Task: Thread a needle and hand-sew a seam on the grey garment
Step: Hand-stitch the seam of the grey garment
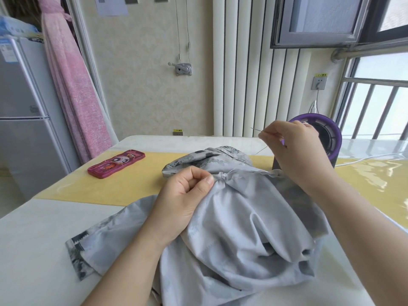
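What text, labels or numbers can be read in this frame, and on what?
Nothing reads clearly.
Upper yellow sticker above the wall socket: characters too small.
Lower yellow sticker above the low socket: too small.
Paper sheet on the wall: blurred.
Fridge labels: blurred.

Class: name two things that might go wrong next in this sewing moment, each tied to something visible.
1. The needle in the raised right hand has a bare point; coming down, it could prick the left hand pinching the grey garment.
2. The garment is bunched at that grip; a hard pull on the thread may pucker it.
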### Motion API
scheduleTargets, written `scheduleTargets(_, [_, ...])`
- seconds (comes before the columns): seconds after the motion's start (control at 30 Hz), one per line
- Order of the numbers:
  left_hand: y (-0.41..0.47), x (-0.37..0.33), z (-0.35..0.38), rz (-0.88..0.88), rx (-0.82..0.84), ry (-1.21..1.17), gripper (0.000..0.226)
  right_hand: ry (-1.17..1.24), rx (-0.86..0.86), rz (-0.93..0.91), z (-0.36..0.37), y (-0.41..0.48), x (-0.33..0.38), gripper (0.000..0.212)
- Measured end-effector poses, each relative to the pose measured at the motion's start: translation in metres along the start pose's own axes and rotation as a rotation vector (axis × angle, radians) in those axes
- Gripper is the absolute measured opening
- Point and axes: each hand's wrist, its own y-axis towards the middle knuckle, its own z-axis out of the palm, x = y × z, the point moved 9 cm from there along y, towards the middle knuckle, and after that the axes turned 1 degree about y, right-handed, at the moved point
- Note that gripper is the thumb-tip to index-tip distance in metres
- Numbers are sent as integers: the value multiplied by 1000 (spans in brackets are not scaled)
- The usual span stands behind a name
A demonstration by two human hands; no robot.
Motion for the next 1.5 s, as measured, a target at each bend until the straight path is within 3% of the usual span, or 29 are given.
scheduleTargets(0.4, [0,-1,0,20,-10,55,12,263,174,91,0,-6,24,22])
scheduleTargets(0.57, [2,0,-6,21,-50,28,14,282,617,6,21,-27,57,21])
scheduleTargets(0.67, [2,2,-8,25,-53,32,12,187,722,-34,26,-36,58,19])
scheduleTargets(0.87, [4,0,-24,43,-141,135,6,65,654,2,23,-27,36,18])
scheduleTargets(1.23, [3,-4,-14,63,-83,290,9,-45,789,95,28,-35,23,23])
scheduleTargets(1.5, [-6,-30,-8,288,-116,538,18,338,413,159,4,-9,30,25])
